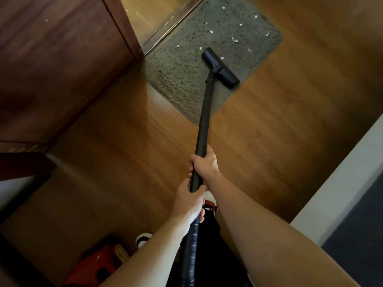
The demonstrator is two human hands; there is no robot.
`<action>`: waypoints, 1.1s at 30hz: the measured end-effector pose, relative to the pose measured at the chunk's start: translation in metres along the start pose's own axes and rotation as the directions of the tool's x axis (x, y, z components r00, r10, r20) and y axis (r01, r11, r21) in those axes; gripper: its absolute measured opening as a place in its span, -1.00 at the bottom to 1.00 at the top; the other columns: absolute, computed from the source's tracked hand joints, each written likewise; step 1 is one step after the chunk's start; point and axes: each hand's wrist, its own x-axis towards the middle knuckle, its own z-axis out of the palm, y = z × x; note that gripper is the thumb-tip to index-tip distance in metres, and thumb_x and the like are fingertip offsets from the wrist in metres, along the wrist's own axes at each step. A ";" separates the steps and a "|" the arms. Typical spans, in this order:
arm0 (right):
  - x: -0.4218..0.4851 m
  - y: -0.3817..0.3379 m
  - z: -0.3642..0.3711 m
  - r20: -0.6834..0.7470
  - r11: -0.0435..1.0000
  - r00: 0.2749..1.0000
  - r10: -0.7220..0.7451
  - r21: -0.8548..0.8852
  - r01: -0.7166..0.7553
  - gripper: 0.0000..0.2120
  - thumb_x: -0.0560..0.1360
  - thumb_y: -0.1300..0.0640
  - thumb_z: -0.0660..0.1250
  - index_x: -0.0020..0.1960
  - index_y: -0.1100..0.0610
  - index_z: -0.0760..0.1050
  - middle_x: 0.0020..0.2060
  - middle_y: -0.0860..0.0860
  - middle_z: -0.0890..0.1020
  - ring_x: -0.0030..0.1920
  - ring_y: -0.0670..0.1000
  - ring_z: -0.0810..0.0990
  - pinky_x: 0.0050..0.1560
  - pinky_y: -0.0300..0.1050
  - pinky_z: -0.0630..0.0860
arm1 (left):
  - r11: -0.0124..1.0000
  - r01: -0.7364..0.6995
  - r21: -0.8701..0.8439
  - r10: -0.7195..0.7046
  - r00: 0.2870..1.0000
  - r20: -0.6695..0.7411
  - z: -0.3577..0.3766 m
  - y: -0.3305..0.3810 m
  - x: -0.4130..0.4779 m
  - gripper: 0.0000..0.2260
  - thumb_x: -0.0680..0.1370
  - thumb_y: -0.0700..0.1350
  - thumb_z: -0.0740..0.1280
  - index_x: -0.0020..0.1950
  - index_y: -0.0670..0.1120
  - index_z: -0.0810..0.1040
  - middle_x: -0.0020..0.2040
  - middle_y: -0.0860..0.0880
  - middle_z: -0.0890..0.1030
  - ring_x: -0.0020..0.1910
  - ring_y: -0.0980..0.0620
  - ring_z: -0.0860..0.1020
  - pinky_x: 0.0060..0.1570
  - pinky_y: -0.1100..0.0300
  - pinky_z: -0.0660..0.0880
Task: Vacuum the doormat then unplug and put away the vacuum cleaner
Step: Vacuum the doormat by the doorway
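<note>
- Vacuum cleaner body (97, 264), red, sits on the wood floor (269, 131) at the lower left, beside the hose (189, 251)
- left hand (189, 200) wraps its fingers round the black tube (204, 121); right hand (205, 164) grips it just above
- nozzle (220, 68) rests on the grey doormat (186, 65); white scraps (234, 38) lie beyond it
</note>
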 end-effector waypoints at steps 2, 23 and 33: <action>0.007 -0.006 -0.007 -0.002 1.000 1.000 0.002 0.011 -0.002 -0.57 0.54 0.29 0.31 0.34 0.02 0.32 -0.25 0.12 0.53 -0.46 0.01 0.52 -0.38 -0.07 0.56 | 1.000 -0.002 0.007 0.002 1.000 0.008 0.008 0.007 0.005 -0.90 0.60 -0.10 0.34 0.07 -0.11 0.53 -0.32 -0.12 0.46 -0.56 0.01 0.38 -0.56 0.22 0.38; -0.053 0.063 0.062 0.053 0.998 0.998 0.036 -0.048 -0.034 -0.48 0.54 0.23 0.29 0.44 -0.04 0.26 -0.19 0.10 0.57 -0.49 -0.03 0.56 -0.42 -0.13 0.55 | 0.999 0.015 0.039 -0.012 0.998 -0.058 -0.073 -0.055 -0.036 -0.92 0.60 -0.15 0.35 0.05 -0.14 0.54 -0.32 -0.15 0.47 -0.57 -0.01 0.38 -0.58 0.21 0.36; -0.067 0.074 0.092 0.108 0.993 0.994 0.033 -0.115 -0.020 -0.36 0.56 0.23 0.31 0.54 -0.11 0.17 -0.13 0.13 0.59 -0.45 -0.03 0.58 -0.40 -0.12 0.58 | 1.000 0.011 -0.020 -0.013 0.997 -0.075 -0.105 -0.071 -0.040 -0.94 0.60 -0.13 0.35 0.03 -0.09 0.56 -0.32 -0.12 0.50 -0.54 0.01 0.41 -0.53 0.17 0.41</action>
